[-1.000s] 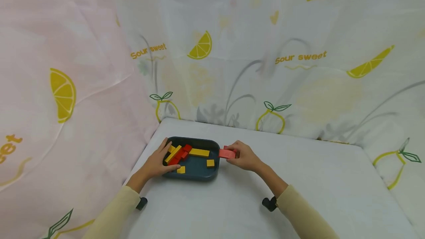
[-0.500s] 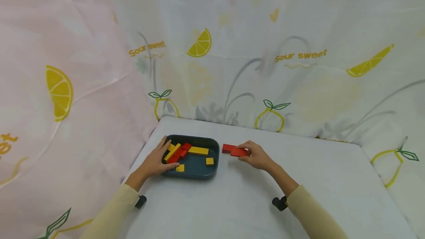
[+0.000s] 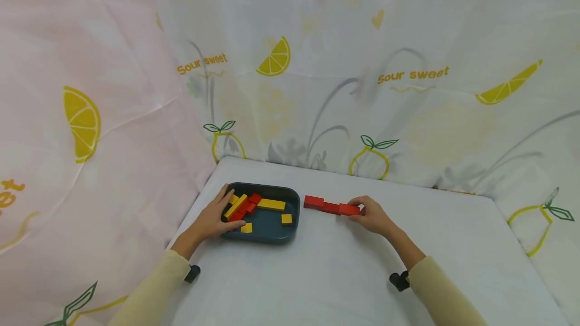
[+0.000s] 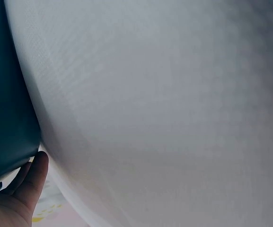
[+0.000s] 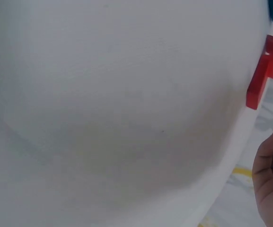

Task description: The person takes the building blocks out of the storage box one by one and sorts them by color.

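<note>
On the white table (image 3: 317, 275), the dark blue tray (image 3: 265, 238) lies toward the far left, with yellow blocks (image 3: 272, 205) and red pieces (image 3: 244, 209) inside; the left hand (image 3: 211, 221) rests on its left end, fingers spread and fairly straight; the right hand (image 3: 375, 217), the nearer one, pinches a red block (image 3: 349, 210) right of the tray; this block reaches leftward from the fingertips, long axis roughly left to right, beside two other red blocks (image 3: 313, 201); whether it touches its neighbour, I cannot tell.
</note>
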{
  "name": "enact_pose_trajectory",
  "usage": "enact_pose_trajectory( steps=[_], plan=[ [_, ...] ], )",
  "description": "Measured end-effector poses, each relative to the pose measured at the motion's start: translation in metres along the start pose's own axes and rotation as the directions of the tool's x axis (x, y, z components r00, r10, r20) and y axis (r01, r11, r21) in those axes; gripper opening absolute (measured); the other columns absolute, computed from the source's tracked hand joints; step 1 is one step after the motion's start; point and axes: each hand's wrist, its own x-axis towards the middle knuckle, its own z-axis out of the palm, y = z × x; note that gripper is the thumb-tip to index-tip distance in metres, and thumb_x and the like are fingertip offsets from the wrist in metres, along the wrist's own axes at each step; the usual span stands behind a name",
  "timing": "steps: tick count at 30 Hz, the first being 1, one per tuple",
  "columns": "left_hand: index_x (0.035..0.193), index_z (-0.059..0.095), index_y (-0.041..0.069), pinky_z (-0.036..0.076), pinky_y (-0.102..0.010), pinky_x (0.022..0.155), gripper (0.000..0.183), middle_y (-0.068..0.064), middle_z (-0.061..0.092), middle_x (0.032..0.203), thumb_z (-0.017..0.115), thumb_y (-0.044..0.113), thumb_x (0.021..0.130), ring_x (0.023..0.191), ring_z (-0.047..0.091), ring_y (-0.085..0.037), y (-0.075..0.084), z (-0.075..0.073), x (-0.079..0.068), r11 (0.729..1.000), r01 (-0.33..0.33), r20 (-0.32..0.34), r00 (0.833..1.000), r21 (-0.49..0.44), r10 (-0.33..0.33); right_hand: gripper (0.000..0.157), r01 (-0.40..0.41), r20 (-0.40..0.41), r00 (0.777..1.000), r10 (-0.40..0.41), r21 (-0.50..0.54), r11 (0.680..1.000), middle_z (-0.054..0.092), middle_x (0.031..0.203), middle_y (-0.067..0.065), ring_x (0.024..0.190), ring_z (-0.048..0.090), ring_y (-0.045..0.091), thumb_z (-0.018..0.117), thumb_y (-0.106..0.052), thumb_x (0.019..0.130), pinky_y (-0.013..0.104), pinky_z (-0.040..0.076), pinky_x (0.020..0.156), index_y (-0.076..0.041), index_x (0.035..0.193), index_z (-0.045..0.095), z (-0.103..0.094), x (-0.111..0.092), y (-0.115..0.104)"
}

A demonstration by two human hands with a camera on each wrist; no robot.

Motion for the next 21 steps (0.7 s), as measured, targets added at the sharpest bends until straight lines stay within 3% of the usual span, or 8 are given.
enact_pose_trajectory(
  steps=[14, 21],
  plan=[
    [0.158, 0.021, 0.007, 0.033, -0.067, 0.109, 0.111, -0.016, 0.008, 0.167, 0.072, 0.064, 0.078, 0.144, 0.032, -0.045, -0.005, 0.006, 0.001, 1.000, -0.008, -0.002, 1.000, -0.009, 0.008, 0.032, -0.108, 0.041, 0.993, 0.108, -0.006, 0.994, 0.064, 0.112, 0.014, 0.091, 0.055, 0.024, 0.076, -0.010, 0.084, 0.031, 0.049, 0.077, -0.004, 0.114, 0.066, -0.003, 0.007, 0.039],
    [0.158, 0.020, 0.008, 0.032, -0.068, 0.109, 0.110, -0.015, 0.007, 0.167, 0.072, 0.064, 0.078, 0.144, 0.031, -0.046, -0.004, 0.001, 0.004, 1.000, -0.007, -0.007, 1.000, -0.001, 0.007, 0.033, -0.152, 0.093, 0.984, 0.151, 0.006, 0.988, 0.063, 0.116, 0.015, 0.103, 0.054, 0.029, 0.074, -0.011, 0.086, 0.040, 0.051, 0.086, -0.005, 0.117, 0.066, -0.003, 0.015, 0.043]
  ],
)
